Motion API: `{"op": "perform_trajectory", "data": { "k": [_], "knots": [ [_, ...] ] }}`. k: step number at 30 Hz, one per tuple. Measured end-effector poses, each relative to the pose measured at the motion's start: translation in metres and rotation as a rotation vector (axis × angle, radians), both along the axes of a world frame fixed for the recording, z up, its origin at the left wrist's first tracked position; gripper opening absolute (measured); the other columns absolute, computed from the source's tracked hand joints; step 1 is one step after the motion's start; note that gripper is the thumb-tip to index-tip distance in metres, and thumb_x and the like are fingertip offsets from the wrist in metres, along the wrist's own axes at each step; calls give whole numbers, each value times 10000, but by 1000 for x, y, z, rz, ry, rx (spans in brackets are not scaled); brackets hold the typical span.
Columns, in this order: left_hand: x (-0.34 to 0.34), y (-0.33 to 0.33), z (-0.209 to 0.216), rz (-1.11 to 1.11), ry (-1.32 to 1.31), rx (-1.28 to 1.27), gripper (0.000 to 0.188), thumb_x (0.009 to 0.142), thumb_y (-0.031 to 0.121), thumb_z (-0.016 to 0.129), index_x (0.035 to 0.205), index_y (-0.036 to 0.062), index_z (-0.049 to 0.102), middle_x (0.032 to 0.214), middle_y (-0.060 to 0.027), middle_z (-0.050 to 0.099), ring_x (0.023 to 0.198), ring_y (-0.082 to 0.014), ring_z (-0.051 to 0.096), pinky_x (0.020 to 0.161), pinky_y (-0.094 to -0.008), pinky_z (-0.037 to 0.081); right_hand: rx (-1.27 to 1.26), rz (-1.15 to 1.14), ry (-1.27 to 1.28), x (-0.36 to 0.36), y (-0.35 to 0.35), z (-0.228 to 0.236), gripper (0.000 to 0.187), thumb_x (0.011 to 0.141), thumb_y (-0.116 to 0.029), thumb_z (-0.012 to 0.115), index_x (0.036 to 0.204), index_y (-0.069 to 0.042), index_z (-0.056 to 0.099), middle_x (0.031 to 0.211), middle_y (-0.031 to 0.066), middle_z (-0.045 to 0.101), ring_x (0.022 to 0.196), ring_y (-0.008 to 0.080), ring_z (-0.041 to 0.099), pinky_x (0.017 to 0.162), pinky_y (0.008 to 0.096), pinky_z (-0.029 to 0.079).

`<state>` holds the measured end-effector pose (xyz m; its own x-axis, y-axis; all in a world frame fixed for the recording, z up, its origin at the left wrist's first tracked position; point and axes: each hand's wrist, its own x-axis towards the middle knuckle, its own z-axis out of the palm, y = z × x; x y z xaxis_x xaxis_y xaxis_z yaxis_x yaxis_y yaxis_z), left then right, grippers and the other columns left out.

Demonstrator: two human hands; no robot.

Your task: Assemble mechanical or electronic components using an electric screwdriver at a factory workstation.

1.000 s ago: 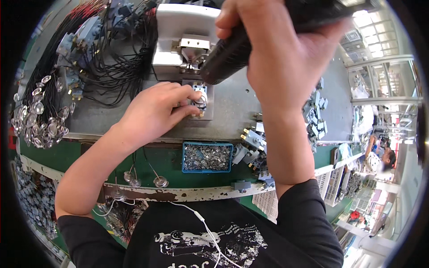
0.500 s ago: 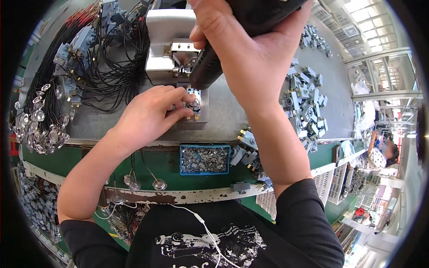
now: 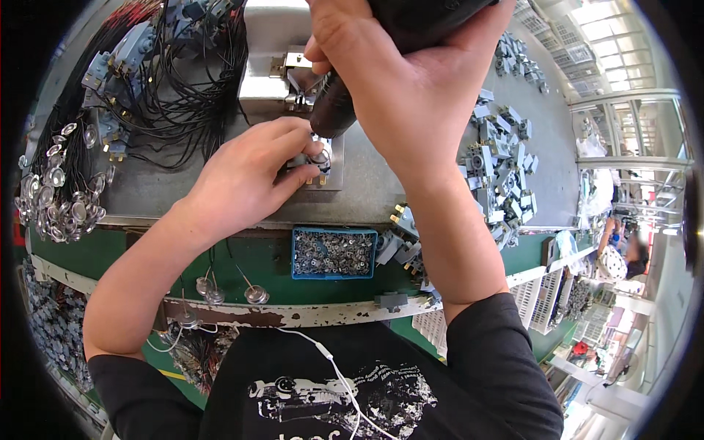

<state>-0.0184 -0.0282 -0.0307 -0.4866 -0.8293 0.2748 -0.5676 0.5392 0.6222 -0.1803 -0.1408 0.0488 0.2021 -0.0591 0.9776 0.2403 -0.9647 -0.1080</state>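
My right hand is wrapped round a thick black power screwdriver, whose lower end points down at a metal fixture plate. On that plate sits a small component with brass terminals. My left hand closes its thumb and index finger on this component from the left, just below the tool's tip. The fingertips and the tool hide much of it, so what lies directly under the tip cannot be made out.
A blue tray of small metal parts stands at the near edge. Grey switch housings lie heaped at the right. Black cables and round metal discs crowd the left. A silver metal block stands behind the plate.
The view has shifted slightly, and the tool's lower end now sits a little nearer my left fingertips. Both hands keep their grips.
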Motion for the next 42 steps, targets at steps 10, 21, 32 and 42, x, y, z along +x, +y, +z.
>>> {"op": "perform_trajectory", "data": {
  "k": [10, 21, 32, 42],
  "knots": [
    [-4, 8, -8, 30, 9, -1, 222, 918, 184, 731, 1078, 68, 632, 1228, -101, 637, 1044, -345, 659, 860, -440, 553, 956, -53, -42, 10, 73, 3, 682, 870, 119, 728, 1387, -23, 307, 967, 106, 640, 797, 146, 672, 651, 270, 580],
    [-19, 25, 19, -103, -192, -354, 230, 786, 155, 733, 994, 102, 654, 1052, -67, 650, 978, -250, 643, 836, -397, 489, 812, -169, -204, -73, 62, -11, 615, 902, 83, 707, 1362, -35, 317, 952, 122, 652, 767, 169, 688, 631, 291, 584],
    [-38, 70, -11, -540, -486, -260, 72, 739, 153, 687, 771, 111, 639, 774, -10, 617, 854, -186, 623, 766, -323, 450, 493, -189, -186, -64, 41, 15, 487, 940, 23, 694, 1288, -40, 359, 950, 150, 674, 737, 196, 710, 631, 318, 596],
    [-32, 62, -9, -525, -358, -83, 97, 782, 126, 654, 873, 97, 637, 871, -38, 619, 858, -205, 642, 753, -349, 490, 331, -121, -169, 17, 9, 18, 397, 919, 48, 707, 1104, -55, 371, 802, 64, 653, 565, 126, 659, 509, 256, 534]
  ]
}}
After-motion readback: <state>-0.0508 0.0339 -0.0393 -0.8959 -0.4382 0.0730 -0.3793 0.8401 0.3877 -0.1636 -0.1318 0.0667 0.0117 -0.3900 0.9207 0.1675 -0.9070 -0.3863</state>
